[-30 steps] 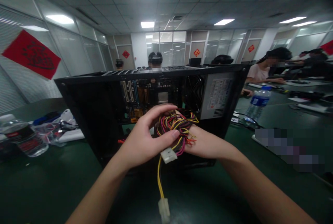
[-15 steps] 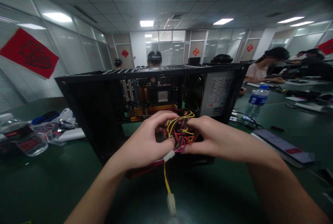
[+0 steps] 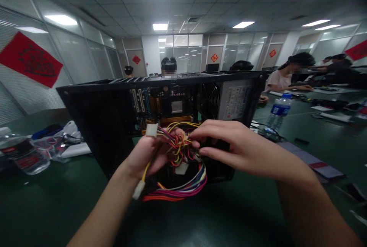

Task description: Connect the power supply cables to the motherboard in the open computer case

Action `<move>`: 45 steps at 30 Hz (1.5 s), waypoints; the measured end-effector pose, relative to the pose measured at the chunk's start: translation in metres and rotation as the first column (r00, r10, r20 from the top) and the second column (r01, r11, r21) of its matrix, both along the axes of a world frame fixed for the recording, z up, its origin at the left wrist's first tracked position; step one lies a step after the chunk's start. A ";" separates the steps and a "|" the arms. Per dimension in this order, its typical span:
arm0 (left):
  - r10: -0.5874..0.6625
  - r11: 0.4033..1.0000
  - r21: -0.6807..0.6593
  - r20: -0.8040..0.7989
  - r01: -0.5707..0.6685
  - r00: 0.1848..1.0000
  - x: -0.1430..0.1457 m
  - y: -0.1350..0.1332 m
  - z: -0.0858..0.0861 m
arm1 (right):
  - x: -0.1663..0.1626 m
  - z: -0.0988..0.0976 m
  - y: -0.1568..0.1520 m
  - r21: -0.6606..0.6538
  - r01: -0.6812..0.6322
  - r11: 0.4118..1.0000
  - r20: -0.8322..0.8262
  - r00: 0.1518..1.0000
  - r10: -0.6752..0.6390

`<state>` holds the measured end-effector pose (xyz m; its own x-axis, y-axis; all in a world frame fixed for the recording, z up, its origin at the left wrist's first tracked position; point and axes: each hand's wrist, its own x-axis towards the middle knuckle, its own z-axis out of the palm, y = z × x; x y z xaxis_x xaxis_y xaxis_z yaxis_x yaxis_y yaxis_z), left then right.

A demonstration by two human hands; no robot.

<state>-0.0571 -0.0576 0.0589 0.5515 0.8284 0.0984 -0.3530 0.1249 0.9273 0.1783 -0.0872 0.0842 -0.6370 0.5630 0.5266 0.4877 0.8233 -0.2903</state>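
Note:
An open black computer case (image 3: 91, 117) stands in front of me on the green table, its motherboard (image 3: 186, 99) and silver power supply (image 3: 236, 99) facing me. Before it, a tangled bundle of power cables (image 3: 182, 145), yellow, red and black, rests in my left hand (image 3: 146, 155), whose palm is turned up with its fingers partly hidden behind the wires. My right hand (image 3: 232, 142) pinches the bundle's right side with its fingertips. A wide white connector (image 3: 151, 129) lies over the left fingers. A smaller connector (image 3: 139, 189) dangles by the left wrist, and a colourful loop of wires (image 3: 186, 191) hangs below.
A water bottle (image 3: 279, 111) and a phone (image 3: 318, 161) lie to the right of the case. On the left are another bottle (image 3: 24, 153) and a plastic bag (image 3: 54, 145). Across the tables, several people sit, one person (image 3: 282, 78) at the right.
My left hand has turned palm up and moved left, so the bundle is spread wider. The wide connector and the colourful loop now show. The small connector has swung left.

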 end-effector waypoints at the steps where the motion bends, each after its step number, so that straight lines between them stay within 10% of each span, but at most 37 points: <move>1: -0.003 0.998 -0.055 0.037 0.005 0.999 -0.001 0.001 -0.001 | -0.001 -0.001 0.001 0.012 -0.009 1.000 0.017 1.000 0.009; 14: 0.105 0.942 -0.332 0.183 -0.039 0.978 0.003 0.007 0.004 | -0.009 0.003 -0.021 0.165 -0.075 0.983 0.057 0.996 0.067; 36: -0.092 0.959 -0.223 0.335 0.174 0.938 0.006 -0.021 0.021 | -0.018 -0.005 -0.033 0.239 -0.080 0.968 0.240 0.970 0.021; 45: -0.067 0.985 -0.148 0.154 0.090 0.986 0.002 -0.034 0.027 | -0.006 0.001 -0.013 0.164 -0.187 0.969 -0.049 0.979 0.197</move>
